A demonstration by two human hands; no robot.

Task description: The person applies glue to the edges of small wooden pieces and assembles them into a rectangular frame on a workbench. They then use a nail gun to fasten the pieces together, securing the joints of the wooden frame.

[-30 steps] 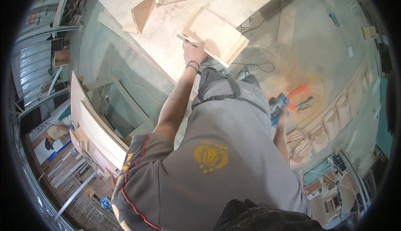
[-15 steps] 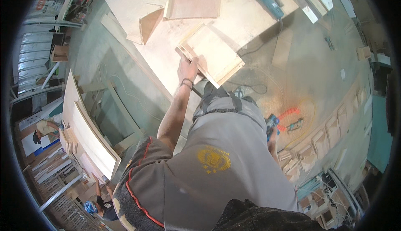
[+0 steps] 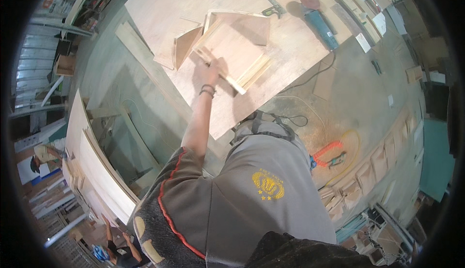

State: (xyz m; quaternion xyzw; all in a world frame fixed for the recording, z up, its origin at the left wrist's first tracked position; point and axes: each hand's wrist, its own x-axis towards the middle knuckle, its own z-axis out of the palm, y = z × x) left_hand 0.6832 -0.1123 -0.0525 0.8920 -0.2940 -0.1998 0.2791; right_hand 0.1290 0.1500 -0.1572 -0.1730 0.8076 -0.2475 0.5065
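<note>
My left hand [image 3: 205, 75] reaches over the plywood-topped table [image 3: 179, 91] and grips the near left edge of a shallow wooden box [image 3: 237, 52], its fingers closed round the rim. The box is tilted and overlaps a second shallow tray-like wooden piece [image 3: 254, 30] behind it. Beside them, to the left, rests a triangular wooden piece [image 3: 183, 47]. My right hand is hidden behind my body; only a bit of a blue tool [image 3: 312, 162] shows at my right side.
An angle grinder [image 3: 319, 26] with a cord and a combination square [image 3: 272, 7] lie at the table's far side. A coiled red air hose [image 3: 329, 148] is on the floor to the right, near a row of wooden pieces [image 3: 368, 173]. Another person [image 3: 127, 251] works at lower left.
My left hand has carried the box forward and left over the table, toward the other wooden pieces. My right hand and most of the blue tool have gone out of sight behind my body.
</note>
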